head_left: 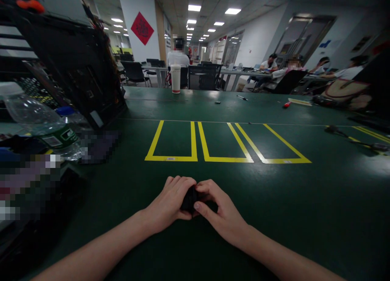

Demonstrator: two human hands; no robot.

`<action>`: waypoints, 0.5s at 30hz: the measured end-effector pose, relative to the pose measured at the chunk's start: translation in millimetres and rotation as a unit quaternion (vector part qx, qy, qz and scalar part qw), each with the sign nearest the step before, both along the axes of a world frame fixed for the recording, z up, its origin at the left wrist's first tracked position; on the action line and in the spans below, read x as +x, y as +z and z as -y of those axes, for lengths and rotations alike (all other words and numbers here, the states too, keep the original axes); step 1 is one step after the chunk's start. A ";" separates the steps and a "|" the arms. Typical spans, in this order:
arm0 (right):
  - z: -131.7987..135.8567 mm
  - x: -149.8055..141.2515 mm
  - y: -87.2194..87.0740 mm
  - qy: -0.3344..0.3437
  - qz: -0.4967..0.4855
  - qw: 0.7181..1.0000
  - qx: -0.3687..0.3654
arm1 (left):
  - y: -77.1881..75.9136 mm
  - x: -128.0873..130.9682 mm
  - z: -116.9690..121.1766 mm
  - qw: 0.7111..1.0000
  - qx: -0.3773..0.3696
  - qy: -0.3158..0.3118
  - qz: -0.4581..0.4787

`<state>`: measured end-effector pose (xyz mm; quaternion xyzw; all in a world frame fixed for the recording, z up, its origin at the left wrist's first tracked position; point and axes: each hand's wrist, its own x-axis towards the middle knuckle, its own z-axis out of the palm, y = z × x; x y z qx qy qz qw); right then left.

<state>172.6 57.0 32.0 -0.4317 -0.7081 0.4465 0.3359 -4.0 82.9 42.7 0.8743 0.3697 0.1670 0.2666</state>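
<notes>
The left hand (169, 200) has its fingers curled around a small black object (189, 199), while the right hand (222, 212) has its fingers partly bent, tips at its right side. The 2 hands meet over the green counter (201, 256), nearer than 3 yellow tape outlines (225, 160); whether the object touches down is unclear.

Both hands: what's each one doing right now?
Left hand: closed around a small black object.
Right hand: partly closed, holding the same object's right side.
</notes>
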 end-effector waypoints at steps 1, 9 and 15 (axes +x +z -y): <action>-1.0 -1.0 -0.4 -0.004 -0.011 1.000 -0.016 | 0.2 0.3 0.0 1.000 0.000 0.002 -0.001; -0.1 -1.1 3.1 0.008 0.012 0.997 -0.077 | -1.3 -0.2 0.7 1.000 -0.007 0.003 0.006; 1.5 0.1 1.8 0.007 0.002 1.000 0.001 | -5.2 1.2 0.7 1.000 0.007 0.021 -0.004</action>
